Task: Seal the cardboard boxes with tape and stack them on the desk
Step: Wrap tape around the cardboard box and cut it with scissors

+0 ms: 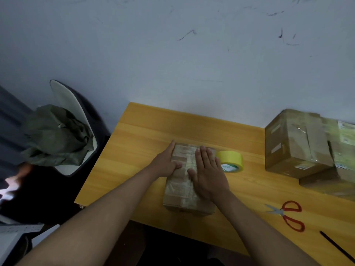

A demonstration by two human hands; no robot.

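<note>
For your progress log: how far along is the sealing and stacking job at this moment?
Done: two taped boxes already sit piled at the desk's right end. In hand: the right hand presses flat on the small box's taped top while the left hand steadies its side; tape roll and scissors lie idle. Left: moving this box onto the pile.

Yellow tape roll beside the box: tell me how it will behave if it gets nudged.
The yellow tape roll appears tilted partly on its edge against the box, so a nudge may roll or topple it. The smooth desk probably lets it slide easily. It looks rigid.
</note>
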